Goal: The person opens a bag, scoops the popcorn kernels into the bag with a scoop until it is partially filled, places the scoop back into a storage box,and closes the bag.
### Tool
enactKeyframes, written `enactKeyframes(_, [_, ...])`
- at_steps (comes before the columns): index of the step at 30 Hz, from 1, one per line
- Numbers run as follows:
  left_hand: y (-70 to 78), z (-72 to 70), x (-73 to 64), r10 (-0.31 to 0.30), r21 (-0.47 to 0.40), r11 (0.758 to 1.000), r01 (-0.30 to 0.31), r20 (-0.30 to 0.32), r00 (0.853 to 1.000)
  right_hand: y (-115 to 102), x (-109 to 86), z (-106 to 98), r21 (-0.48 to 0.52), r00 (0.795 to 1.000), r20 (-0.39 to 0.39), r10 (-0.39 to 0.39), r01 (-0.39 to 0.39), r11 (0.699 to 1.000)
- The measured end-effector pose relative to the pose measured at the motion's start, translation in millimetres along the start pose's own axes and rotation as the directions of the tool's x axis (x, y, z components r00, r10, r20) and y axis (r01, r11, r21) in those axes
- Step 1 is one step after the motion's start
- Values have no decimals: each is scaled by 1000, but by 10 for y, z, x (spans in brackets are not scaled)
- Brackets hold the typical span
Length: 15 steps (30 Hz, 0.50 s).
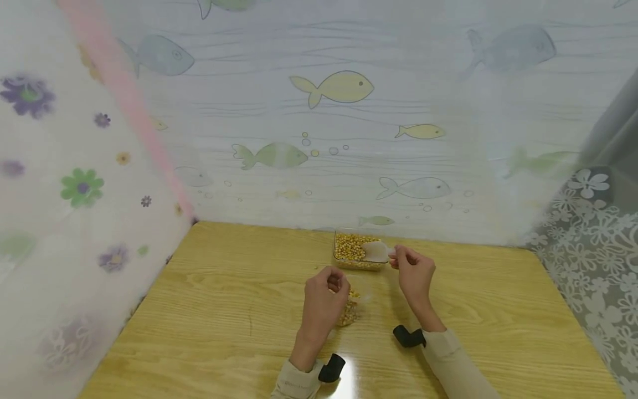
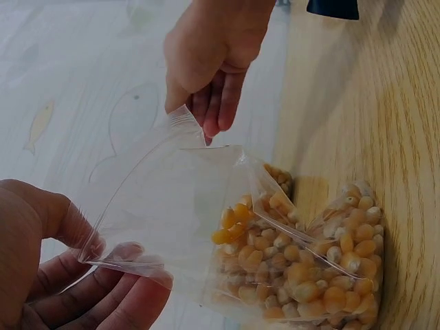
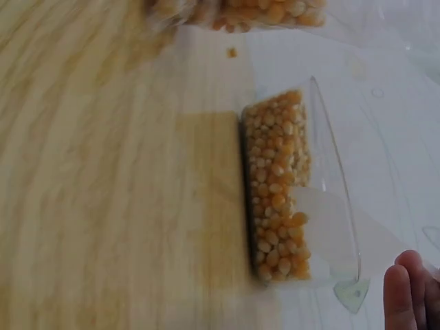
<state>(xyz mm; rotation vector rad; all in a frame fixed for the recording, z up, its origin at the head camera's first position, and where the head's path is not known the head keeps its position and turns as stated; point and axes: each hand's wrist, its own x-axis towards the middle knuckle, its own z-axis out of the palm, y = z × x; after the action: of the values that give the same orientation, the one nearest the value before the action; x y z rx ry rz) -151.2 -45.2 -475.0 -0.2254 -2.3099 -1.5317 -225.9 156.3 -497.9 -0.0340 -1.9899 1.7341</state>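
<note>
My left hand [image 1: 321, 302] pinches the top edge of a clear plastic bag [image 2: 165, 206], which stands partly filled with corn kernels [image 2: 302, 268] on the table. Its mouth is spread apart in the left wrist view. Farther back and to the right, my right hand [image 1: 416, 274] holds a whitish translucent scoop [image 1: 376, 252] by its handle. The scoop's blade dips into a clear rectangular container [image 3: 335, 148] holding more corn kernels [image 3: 275, 158]. In the right wrist view only some fingertips [image 3: 399, 295] of that hand show, at the lower right.
The wooden table [image 1: 224, 310] meets a fish-patterned curtain [image 1: 269, 111] just behind the container. A single loose kernel [image 3: 232, 52] lies on the table between bag and container. Flowered fabric [image 1: 45, 221] hangs on the left, and a lace cloth [image 1: 598, 288] on the right.
</note>
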Motion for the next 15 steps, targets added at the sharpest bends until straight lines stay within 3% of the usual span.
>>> enactKeyframes(6, [-7, -7, -4, -9, 6, 1000, 9, -5, 1000, 97, 86, 17, 126, 977, 11, 214, -214, 969])
enactKeyframes(15, [-20, -16, 5, -5, 11, 1000, 5, 3, 1000, 138, 143, -32, 241, 885, 126, 448, -466, 852])
